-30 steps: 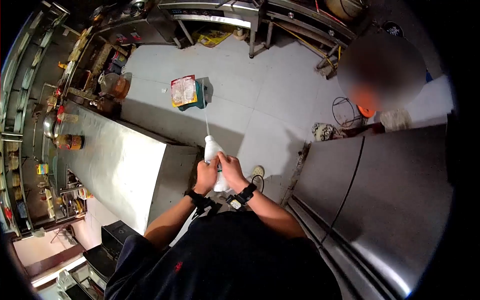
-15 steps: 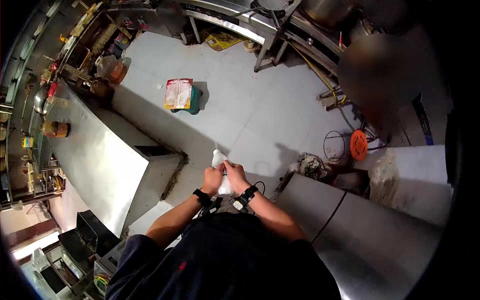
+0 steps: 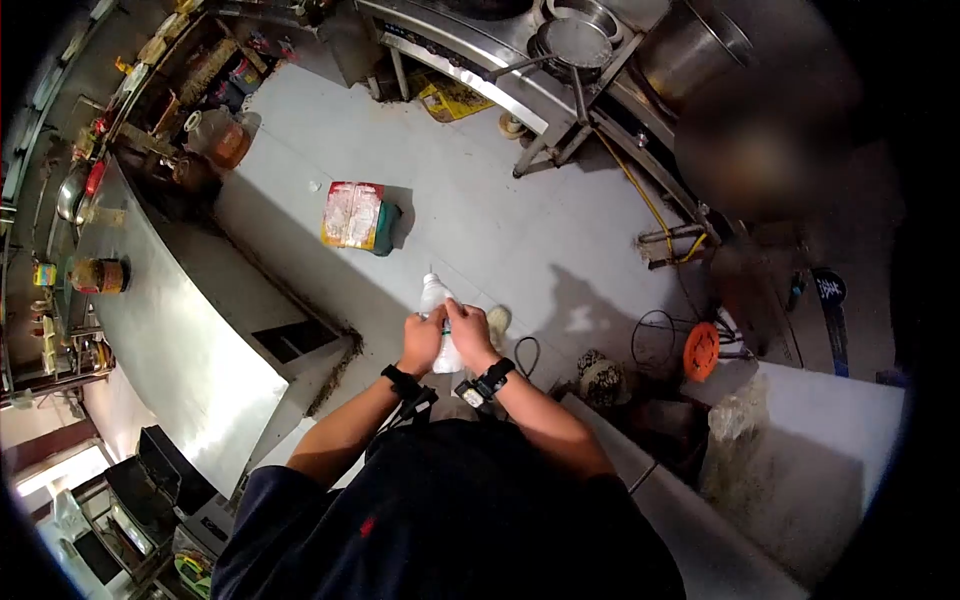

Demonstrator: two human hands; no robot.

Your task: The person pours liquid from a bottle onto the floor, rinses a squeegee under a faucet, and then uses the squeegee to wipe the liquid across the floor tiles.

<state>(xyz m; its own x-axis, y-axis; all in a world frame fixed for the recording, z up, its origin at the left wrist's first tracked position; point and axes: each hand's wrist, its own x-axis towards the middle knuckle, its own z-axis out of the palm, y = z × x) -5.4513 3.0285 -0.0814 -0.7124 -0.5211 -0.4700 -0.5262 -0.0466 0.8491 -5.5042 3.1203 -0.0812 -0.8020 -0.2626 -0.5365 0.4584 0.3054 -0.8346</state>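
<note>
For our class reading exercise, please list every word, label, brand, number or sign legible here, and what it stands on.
No text reads with certainty.
White bottle: marking too small.
Jar: label too blurred.
Red-and-yellow packaging: print too blurred.
Dark strip: white characters too blurred.
Dark shirt: red mark too small.

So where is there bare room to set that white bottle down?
Left of the white bottle, the metal tabletop looks bare from the jar to its near corner. The floor is open between the red-and-yellow carton and the steel stove. It is crowded around the orange disc, with a patterned bundle nearby.
</note>
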